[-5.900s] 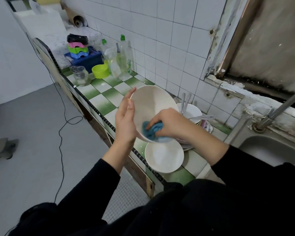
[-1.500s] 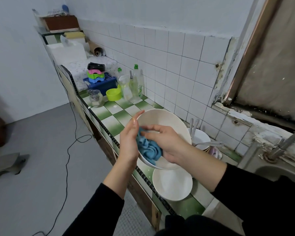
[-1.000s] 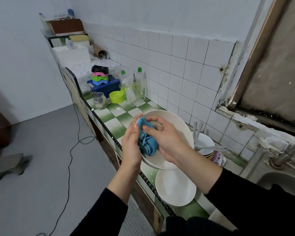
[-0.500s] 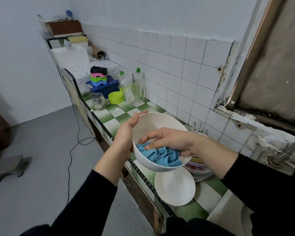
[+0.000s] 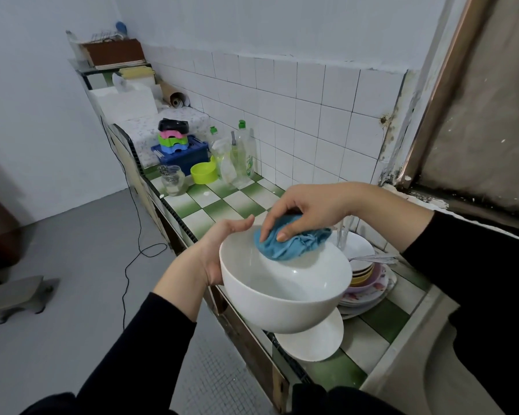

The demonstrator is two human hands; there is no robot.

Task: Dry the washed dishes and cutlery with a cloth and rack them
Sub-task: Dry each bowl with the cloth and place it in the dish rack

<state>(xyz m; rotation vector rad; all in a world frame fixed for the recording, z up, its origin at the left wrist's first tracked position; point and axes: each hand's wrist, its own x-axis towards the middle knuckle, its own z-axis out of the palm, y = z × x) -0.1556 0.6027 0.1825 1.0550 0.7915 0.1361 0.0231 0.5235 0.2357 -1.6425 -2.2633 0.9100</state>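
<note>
The bowl [image 5: 285,295] hung over the counter's [image 5: 222,205] near edge, with the left hand [image 5: 222,250] on its left side. The cloth [image 5: 291,241] sat inside at the far rim, under the right hand [image 5: 309,205]. A plate [image 5: 312,342] lay right below, stacked dishes [image 5: 369,280] just to the right, and a jar [image 5: 173,181] and bottles [image 5: 243,154] far off left.

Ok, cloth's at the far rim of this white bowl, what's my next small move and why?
Probably sweep the blue cloth round the white bowl: the right hand holds it only at the far rim, while the left hand grips the side.
</note>
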